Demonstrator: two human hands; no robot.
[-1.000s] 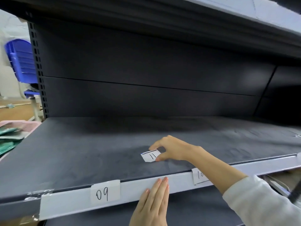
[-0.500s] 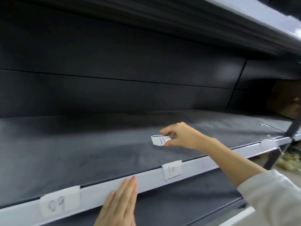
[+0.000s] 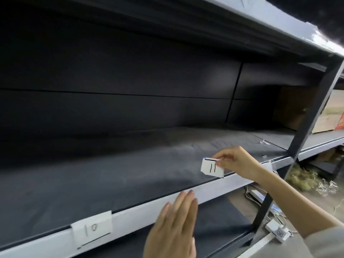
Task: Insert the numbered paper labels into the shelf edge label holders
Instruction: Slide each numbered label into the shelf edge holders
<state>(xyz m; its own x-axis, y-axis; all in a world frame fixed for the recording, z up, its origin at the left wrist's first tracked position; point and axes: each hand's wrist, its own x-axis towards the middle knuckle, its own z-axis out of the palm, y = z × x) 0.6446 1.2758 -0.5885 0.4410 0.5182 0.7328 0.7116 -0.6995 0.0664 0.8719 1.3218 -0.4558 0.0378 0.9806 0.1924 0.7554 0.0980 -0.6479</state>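
My right hand (image 3: 236, 162) pinches a small white paper label marked "11" (image 3: 212, 167) by its top right corner, holding it just above the white shelf edge strip (image 3: 214, 190). My left hand (image 3: 175, 226) is flat with straight fingers, its fingertips against the strip left of that label. A label marked "10" (image 3: 93, 228) sits on the strip at the lower left. An empty clear label holder (image 3: 269, 166) shows on the strip behind my right wrist.
The dark grey shelf board (image 3: 111, 174) lies bare under an upper shelf (image 3: 242, 25). A dark upright post (image 3: 312, 112) stands at the right. Cables and white adapters (image 3: 277, 231) lie on the floor below right, cardboard boxes (image 3: 329, 116) beyond the post.
The view has swung right: label "09" is out of frame and "10" now sits lower left. My right hand moved right and lifted label "11" off the shelf board toward the strip. My left hand slid right.
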